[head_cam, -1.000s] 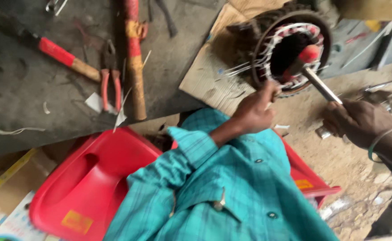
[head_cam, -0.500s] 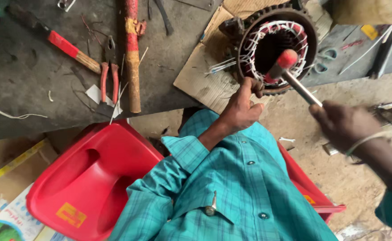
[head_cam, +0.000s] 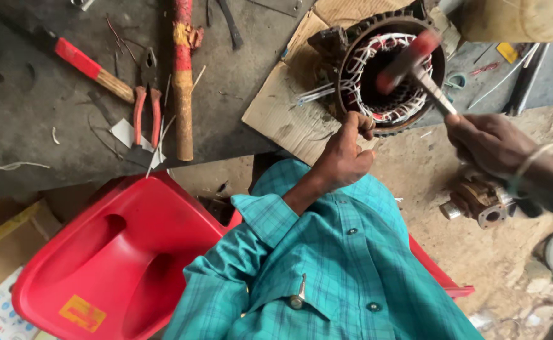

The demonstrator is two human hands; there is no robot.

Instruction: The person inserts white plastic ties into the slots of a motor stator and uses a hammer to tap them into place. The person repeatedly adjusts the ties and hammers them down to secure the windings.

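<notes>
1. While the motor stator [head_cam: 390,75] sits at the upper right of the frame on cardboard [head_cam: 282,113] over the counter [head_cam: 30,145], the red-headed hammer [head_cam: 408,63] is now blurred inside its bore, higher than half a second ago, which suggests a stroke under way.
2. The right hand [head_cam: 487,141] is clenched around the hammer's handle.
3. The left hand [head_cam: 345,151] is curled shut against the stator's lower rim; whether it pinches anything I cannot tell.
4. Pliers [head_cam: 147,107] and red stool [head_cam: 112,252] show larger, as the view has shifted.
</notes>
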